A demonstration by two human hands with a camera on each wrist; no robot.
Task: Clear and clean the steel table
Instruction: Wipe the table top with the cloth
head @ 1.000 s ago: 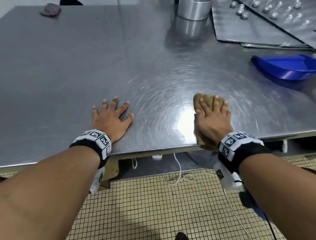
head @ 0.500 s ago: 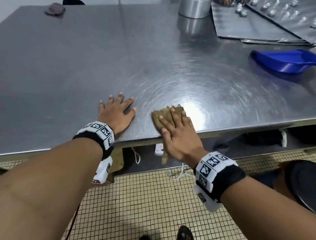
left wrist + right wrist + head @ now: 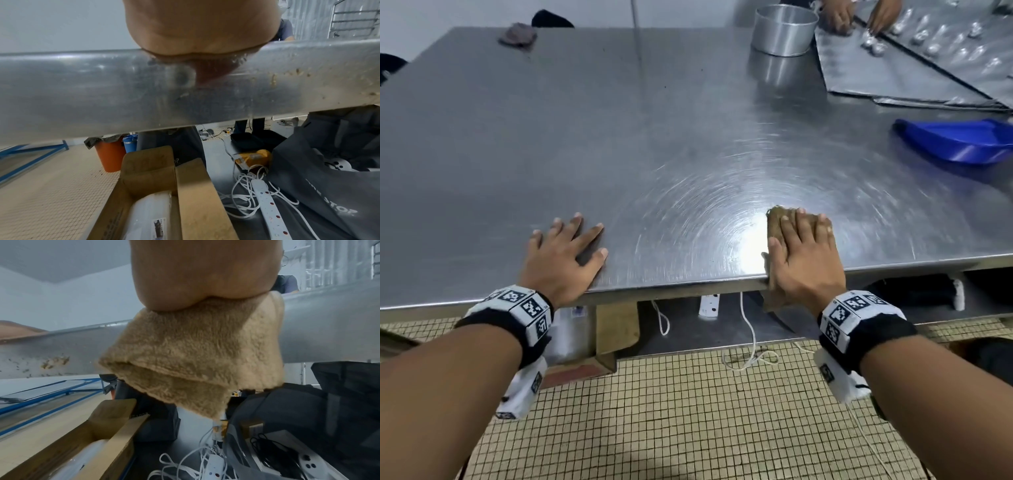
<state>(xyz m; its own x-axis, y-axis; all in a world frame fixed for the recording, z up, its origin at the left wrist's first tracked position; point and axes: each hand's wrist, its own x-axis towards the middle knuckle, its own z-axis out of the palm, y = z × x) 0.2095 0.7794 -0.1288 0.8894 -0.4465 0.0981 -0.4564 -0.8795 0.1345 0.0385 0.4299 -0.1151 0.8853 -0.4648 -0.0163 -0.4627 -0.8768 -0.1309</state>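
Half a second ago my right hand (image 3: pixel 803 255) pressed the brown cloth (image 3: pixel 777 222) left of the glare; now, fingers flat, it presses lower right, overhanging the steel table (image 3: pixel 619 137) edge. Left hand (image 3: pixel 565 255) stays splayed flat, so I judge wiping continues rightward.

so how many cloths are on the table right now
2: a brown cloth under the right hand at the near edge of the table, and a grey cloth at the far left corner.
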